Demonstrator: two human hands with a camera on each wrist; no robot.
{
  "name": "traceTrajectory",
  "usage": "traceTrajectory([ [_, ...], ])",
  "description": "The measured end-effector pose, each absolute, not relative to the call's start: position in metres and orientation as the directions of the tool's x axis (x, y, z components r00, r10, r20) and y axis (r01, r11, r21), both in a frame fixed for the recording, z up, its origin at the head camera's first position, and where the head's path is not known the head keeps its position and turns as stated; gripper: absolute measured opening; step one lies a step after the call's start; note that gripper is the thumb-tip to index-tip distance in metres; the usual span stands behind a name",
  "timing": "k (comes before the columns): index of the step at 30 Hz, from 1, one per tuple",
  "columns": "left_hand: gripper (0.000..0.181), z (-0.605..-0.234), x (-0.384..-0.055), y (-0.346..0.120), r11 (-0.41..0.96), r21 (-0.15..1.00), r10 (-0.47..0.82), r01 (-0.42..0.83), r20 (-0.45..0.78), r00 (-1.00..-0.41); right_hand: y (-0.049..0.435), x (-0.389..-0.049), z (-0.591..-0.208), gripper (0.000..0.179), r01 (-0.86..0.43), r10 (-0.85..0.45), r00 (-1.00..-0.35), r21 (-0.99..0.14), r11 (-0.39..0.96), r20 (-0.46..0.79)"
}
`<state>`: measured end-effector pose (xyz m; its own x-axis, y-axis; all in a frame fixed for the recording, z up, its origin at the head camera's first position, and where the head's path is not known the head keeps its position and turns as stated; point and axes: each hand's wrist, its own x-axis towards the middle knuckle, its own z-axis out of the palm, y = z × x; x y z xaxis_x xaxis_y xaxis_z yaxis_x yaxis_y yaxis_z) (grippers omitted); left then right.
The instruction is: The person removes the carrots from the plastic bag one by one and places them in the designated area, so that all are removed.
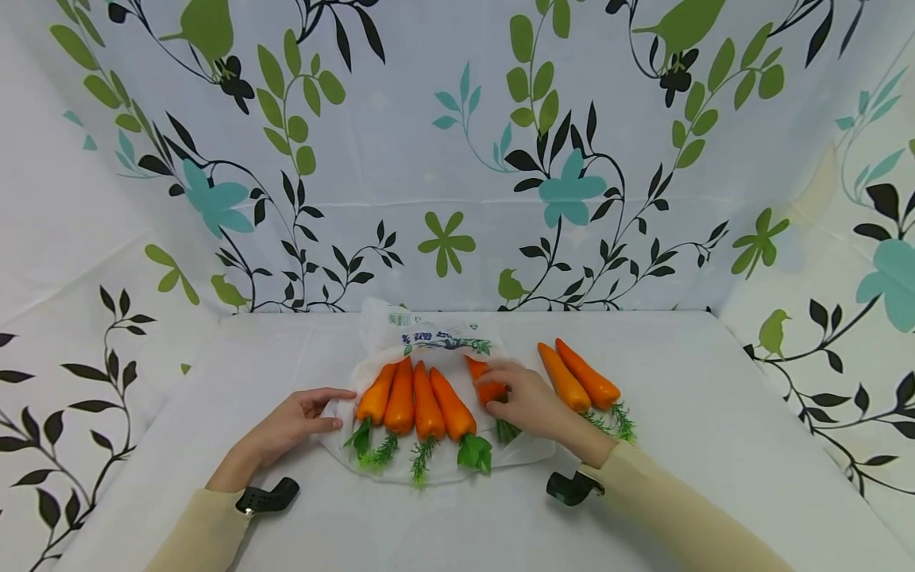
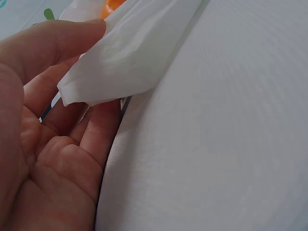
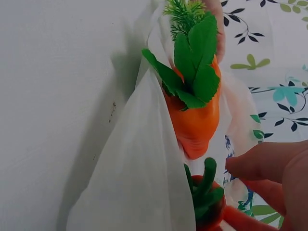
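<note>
Several orange toy carrots (image 1: 427,401) with green tops lie in a row, tips away from me, on a white plastic bag (image 1: 436,319) with printing at its far end. My left hand (image 1: 289,425) holds the bag's left edge, its thumb above and fingers beneath the plastic (image 2: 120,62) in the left wrist view. My right hand (image 1: 525,401) is curled over a redder toy carrot (image 1: 490,389) at the bag's right side. In the right wrist view, the thick green top (image 3: 207,195) of that carrot shows beside the fingers, its body partly hidden by the bag.
Two more toy carrots (image 1: 575,377) lie side by side on the white table to the right of the bag, beyond my right wrist. A white curtain (image 1: 457,183) with leaf and bird prints rises behind the table. Each wrist wears a black camera (image 1: 268,496).
</note>
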<state>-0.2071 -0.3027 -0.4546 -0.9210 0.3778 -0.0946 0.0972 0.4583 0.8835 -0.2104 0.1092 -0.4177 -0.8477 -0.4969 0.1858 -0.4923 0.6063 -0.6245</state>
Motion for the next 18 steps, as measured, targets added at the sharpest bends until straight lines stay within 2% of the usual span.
traceTrajectory([
  [6,0.043,-0.4542,-0.2076,-0.3020,0.460,0.884,0.373,0.088,-0.103,-0.922,0.1047,-0.2132,-0.4212,0.044,-0.461,-0.484,-0.863,-0.617,0.638,0.144],
  [18,0.043,-0.4566,-0.2106,-0.3035,0.459,0.884,0.378,0.088,-0.105,-0.920,0.1013,-0.2134,-0.4237,0.033,-0.404,-0.486,-0.868,-0.717,0.568,0.104],
])
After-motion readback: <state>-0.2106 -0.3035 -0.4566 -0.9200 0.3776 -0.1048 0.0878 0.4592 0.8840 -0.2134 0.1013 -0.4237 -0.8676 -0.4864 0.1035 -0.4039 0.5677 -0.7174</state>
